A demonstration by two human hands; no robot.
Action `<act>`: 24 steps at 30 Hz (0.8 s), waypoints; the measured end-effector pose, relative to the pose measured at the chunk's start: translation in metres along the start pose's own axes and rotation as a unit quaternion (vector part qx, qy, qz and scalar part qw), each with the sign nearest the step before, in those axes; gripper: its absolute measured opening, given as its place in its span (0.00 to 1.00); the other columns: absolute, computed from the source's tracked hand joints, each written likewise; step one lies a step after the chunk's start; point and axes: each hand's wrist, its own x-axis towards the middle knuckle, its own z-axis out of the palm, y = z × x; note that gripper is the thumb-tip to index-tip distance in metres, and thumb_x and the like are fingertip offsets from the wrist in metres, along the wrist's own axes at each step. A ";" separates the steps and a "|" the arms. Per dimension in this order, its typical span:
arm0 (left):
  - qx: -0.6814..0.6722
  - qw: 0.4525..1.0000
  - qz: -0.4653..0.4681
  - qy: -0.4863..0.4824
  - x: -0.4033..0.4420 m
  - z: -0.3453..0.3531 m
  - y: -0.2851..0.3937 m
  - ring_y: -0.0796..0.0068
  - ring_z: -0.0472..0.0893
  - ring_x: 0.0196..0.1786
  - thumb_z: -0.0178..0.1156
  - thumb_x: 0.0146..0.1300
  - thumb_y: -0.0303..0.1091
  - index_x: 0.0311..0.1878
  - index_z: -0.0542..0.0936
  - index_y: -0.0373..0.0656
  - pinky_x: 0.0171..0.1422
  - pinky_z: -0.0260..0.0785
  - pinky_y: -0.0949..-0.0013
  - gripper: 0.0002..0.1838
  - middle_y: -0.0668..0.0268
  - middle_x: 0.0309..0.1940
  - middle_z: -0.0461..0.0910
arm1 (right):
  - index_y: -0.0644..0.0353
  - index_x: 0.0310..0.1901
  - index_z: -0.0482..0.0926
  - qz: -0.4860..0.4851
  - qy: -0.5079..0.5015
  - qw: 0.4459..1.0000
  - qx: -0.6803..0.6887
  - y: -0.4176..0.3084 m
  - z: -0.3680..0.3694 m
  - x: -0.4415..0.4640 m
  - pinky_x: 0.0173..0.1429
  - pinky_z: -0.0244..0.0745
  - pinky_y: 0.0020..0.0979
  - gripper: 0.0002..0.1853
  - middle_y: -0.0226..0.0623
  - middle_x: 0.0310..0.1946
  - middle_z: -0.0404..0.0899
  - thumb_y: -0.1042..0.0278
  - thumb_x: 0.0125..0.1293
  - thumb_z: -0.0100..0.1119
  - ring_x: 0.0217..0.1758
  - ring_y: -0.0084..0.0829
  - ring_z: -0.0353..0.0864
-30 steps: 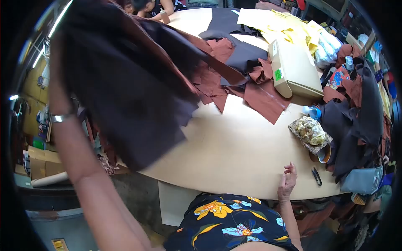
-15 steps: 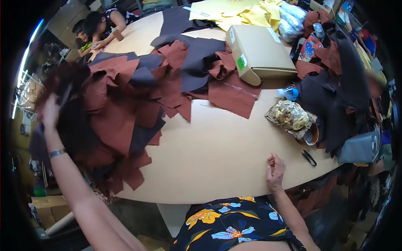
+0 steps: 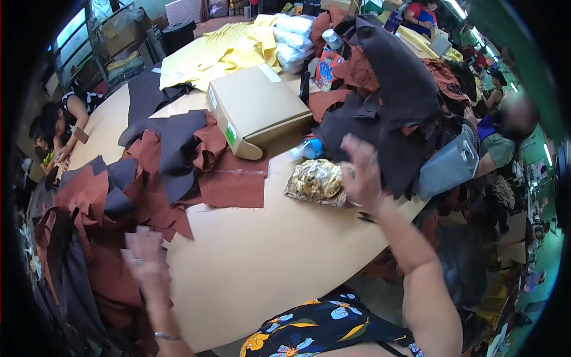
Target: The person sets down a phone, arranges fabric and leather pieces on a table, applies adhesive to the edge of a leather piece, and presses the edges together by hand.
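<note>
Left hand: the person's left hand (image 3: 146, 262), blurred as if moving, fingers extended and loosely open beside the heaped cloth; it has hold of nothing that shows.
Dark cloth: a long piece (image 3: 68, 268) hangs in folds on the near left of the heap, out of both hands, so no fabric appears to be in handling at this instant.
Rust-red cloth: cut pieces (image 3: 113, 262) overlap dark ones along the left side of the bench (image 3: 238, 256).
Right hand: the right hand (image 3: 361, 172) is raised, also blurred, fingers apart and open, with no visible grip; whether it touches the bag beneath cannot be told.
Crinkled bag: (image 3: 315, 181) just beside the right hand, its contents unclear.
Black snips: (image 3: 366, 218) on the bench near the right wrist, partly hidden.
Blue-labelled bottle: (image 3: 311, 149) on its side behind the bag.
Cardboard box: (image 3: 256, 104) closed, beyond the bottle, beside cloth.
Yellow cloth: (image 3: 238, 50) spread behind the box.
Co-worker: a person (image 3: 76, 113) leans over the bench's far left edge.
</note>
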 end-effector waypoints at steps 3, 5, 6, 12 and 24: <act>-0.208 0.963 -0.065 -0.158 -0.019 0.014 0.109 0.51 0.45 0.75 0.55 0.57 0.40 0.69 0.61 0.48 0.74 0.31 0.42 0.34 0.59 0.72 0.51 | 0.61 0.68 0.54 0.052 0.059 0.994 -0.081 0.088 0.000 0.071 0.65 0.60 0.43 0.40 0.47 0.62 0.64 0.73 0.53 0.59 0.62 0.48 0.65; -0.247 0.943 -0.128 -0.184 -0.032 0.028 0.149 0.51 0.47 0.74 0.55 0.59 0.41 0.67 0.62 0.48 0.74 0.32 0.41 0.32 0.59 0.72 0.52 | 0.56 0.70 0.50 0.085 0.043 0.985 -0.141 0.146 0.005 0.102 0.65 0.60 0.43 0.44 0.47 0.63 0.63 0.66 0.54 0.62 0.63 0.48 0.64; -0.243 0.946 -0.142 -0.157 -0.039 0.031 0.164 0.52 0.49 0.73 0.55 0.59 0.42 0.66 0.64 0.48 0.73 0.34 0.41 0.31 0.59 0.71 0.53 | 0.55 0.70 0.48 0.115 0.041 0.979 -0.163 0.167 0.008 0.116 0.65 0.61 0.42 0.45 0.47 0.62 0.63 0.64 0.53 0.63 0.63 0.48 0.64; -0.261 0.942 -0.187 -0.097 -0.047 0.037 0.173 0.58 0.57 0.70 0.52 0.61 0.38 0.60 0.69 0.45 0.73 0.40 0.45 0.23 0.61 0.67 0.62 | 0.44 0.72 0.39 0.238 -0.045 0.934 -0.262 0.194 0.031 0.174 0.67 0.52 0.58 0.52 0.47 0.68 0.55 0.50 0.54 0.65 0.71 0.49 0.54; -0.265 0.936 -0.216 -0.087 -0.041 0.034 0.177 0.58 0.60 0.68 0.50 0.60 0.34 0.57 0.71 0.44 0.73 0.42 0.48 0.20 0.61 0.64 0.66 | 0.60 0.71 0.42 0.328 0.067 0.940 -0.069 0.322 0.010 0.199 0.57 0.69 0.46 0.39 0.67 0.43 0.76 0.64 0.61 0.47 0.50 0.59 0.76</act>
